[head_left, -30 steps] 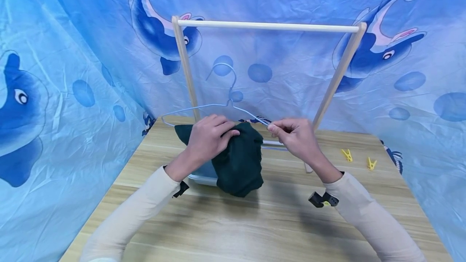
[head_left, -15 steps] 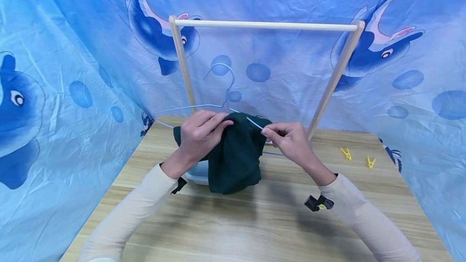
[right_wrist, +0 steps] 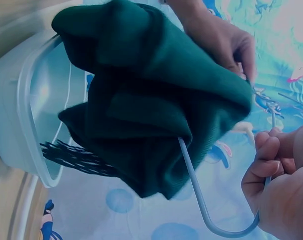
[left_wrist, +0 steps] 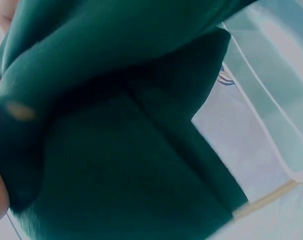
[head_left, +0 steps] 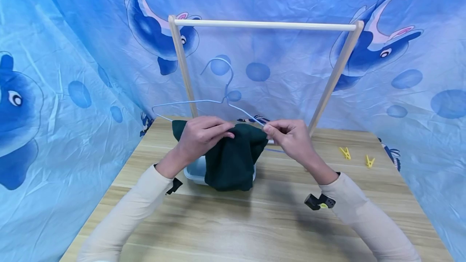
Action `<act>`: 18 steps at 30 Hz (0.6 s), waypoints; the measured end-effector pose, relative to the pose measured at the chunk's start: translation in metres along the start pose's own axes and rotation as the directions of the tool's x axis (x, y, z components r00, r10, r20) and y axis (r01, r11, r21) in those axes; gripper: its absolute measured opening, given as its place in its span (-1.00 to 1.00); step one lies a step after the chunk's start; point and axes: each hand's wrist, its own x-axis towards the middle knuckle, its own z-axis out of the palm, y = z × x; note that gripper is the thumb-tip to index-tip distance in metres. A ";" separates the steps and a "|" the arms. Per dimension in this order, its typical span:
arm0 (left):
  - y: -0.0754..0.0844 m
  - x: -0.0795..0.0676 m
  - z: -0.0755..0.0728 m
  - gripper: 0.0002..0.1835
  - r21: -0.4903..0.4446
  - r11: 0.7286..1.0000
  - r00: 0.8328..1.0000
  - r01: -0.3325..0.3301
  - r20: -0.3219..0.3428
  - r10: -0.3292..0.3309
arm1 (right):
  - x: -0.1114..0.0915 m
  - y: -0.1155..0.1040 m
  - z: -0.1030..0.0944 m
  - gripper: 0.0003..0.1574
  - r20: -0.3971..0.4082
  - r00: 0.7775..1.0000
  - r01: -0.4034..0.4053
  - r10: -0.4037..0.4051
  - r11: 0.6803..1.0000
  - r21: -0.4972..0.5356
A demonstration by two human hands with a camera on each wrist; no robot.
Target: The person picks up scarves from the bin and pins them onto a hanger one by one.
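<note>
A dark green scarf [head_left: 233, 165] hangs in folds from my left hand [head_left: 204, 134], which pinches its upper edge between thumb and fingers. Its dark fringe [right_wrist: 81, 157] shows in the right wrist view. Thumb and fingertips of my right hand [head_left: 291, 136] pinch the right end of a light blue wire hanger [head_left: 189, 102], its hook pointing up. In the right wrist view the hanger's lower bar [right_wrist: 194, 180] runs from my right hand in under the scarf. Green cloth [left_wrist: 116, 165] fills most of the left wrist view, with fingers at the left edge.
A pale blue plastic tub [head_left: 196, 170] stands on the wooden table [head_left: 233, 229] below and behind the scarf. Farther back rises a wooden rack with a white top bar [head_left: 267, 24]. Two yellow clothespins [head_left: 345, 153] lie to the right.
The scarf's top has come down off the hanger's right arm, which half a second ago it partly covered. My left hand has dropped slightly; the hanger's hook has risen a little.
</note>
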 end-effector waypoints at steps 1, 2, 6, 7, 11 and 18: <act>-0.002 -0.001 -0.002 -0.73 -0.017 1.000 1.000 -0.004 0.030 0.005 | 0.000 -0.001 -0.001 -0.86 -0.002 1.000 0.003 -0.003 1.000 0.000; -0.003 -0.002 -0.003 -0.74 -0.031 0.999 0.998 -0.007 0.057 0.009 | 0.001 -0.001 -0.001 -0.85 -0.005 1.000 0.005 -0.005 1.000 0.000; -0.009 -0.006 -0.006 -0.72 -0.067 0.998 0.988 0.017 0.153 -0.007 | 0.001 -0.001 -0.004 -0.83 -0.017 1.000 0.000 0.000 1.000 -0.007; -0.010 -0.006 -0.006 -0.72 -0.069 0.997 0.985 0.029 0.174 -0.017 | 0.002 -0.001 -0.004 -0.83 -0.019 1.000 -0.002 0.002 1.000 -0.007; -0.010 -0.010 -0.003 -0.74 -0.041 0.997 0.968 0.069 0.245 -0.057 | 0.003 -0.002 -0.005 -0.83 -0.023 1.000 -0.014 0.014 1.000 -0.014; -0.009 -0.013 0.000 -0.79 0.052 0.991 0.955 0.126 0.263 -0.135 | 0.004 -0.004 -0.006 -0.83 -0.019 1.000 -0.024 0.024 0.999 -0.021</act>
